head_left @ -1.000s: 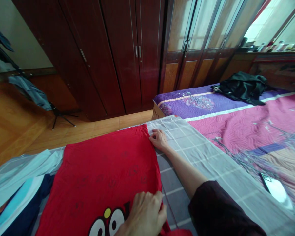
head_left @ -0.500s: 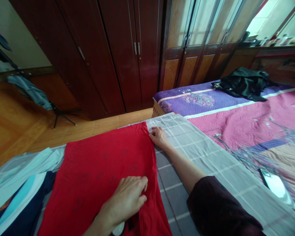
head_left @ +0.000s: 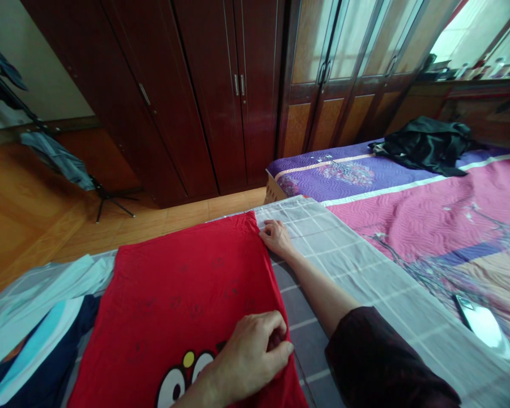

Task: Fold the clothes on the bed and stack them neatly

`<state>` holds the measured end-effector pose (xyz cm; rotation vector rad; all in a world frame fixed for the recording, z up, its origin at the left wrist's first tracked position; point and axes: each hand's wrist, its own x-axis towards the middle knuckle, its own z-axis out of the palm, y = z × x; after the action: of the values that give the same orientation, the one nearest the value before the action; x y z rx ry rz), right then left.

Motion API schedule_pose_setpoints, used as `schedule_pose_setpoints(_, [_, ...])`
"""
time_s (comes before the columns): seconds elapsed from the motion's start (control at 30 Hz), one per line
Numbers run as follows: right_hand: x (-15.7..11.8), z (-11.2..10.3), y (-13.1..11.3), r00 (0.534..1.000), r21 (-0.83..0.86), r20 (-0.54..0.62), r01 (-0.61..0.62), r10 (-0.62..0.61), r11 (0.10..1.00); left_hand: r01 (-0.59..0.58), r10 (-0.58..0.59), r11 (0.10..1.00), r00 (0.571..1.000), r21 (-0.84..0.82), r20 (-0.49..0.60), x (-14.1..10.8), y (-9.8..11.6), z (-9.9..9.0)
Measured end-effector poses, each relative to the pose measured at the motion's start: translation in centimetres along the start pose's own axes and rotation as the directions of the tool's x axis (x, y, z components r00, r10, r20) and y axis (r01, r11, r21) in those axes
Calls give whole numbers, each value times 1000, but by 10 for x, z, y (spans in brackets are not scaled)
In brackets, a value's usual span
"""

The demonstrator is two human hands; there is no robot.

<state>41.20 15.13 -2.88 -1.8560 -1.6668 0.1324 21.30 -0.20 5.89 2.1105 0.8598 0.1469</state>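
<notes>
A red cloth (head_left: 174, 272) with a cartoon face of white eyes and a yellow dot lies spread on a grey checked sheet (head_left: 348, 249). My right hand (head_left: 277, 237) pinches the cloth's far right corner between bent fingers. Lower down, my left hand (head_left: 255, 351) rests over the cloth's right side, its thumb and fingers curled toward the right edge; the cloth there looks gripped. Part of the printed face is hidden behind my left hand and wrist.
Pale green and navy clothes (head_left: 46, 328) lie at the left. On the right are a phone (head_left: 487, 326), a pink and purple bedcover (head_left: 429, 215) and a black garment (head_left: 425, 144). A dark red wardrobe (head_left: 212, 102) and a stand (head_left: 104, 195) are behind.
My left hand has moved right to the cloth's right edge and closed there. That side of the cloth is flatter, and the printed face now shows. My right hand has stayed at the corner.
</notes>
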Motion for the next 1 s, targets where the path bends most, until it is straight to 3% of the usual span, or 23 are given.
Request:
schedule_pose_setpoints(0.13, [1, -2, -1, 1000, -24, 10, 0, 0, 1000, -43, 37, 994, 998, -101, -60, 8, -2, 28])
schedule_pose_setpoints(0.3, [3, -3, -4, 999, -70, 37, 26, -24, 997, -171, 179, 983, 976, 72, -124, 14, -14, 49])
schedule_pose_setpoints(0.53, [-6, -21, -17, 995, -179, 80, 73, -60, 981, -261, 287, 938, 954, 227, -91, 20, -28, 55])
schedule_pose_setpoints(0.7, [-16, -38, -34, 977, -265, 189, 148, -99, 953, -292, 325, 924, 940, 248, -101, 20, -36, 57])
schedule_pose_setpoints(1.0, [-22, -37, -47, 976, -432, 215, 122, -30, 894, -378, 424, 871, 901, 313, -92, 20, -43, 59])
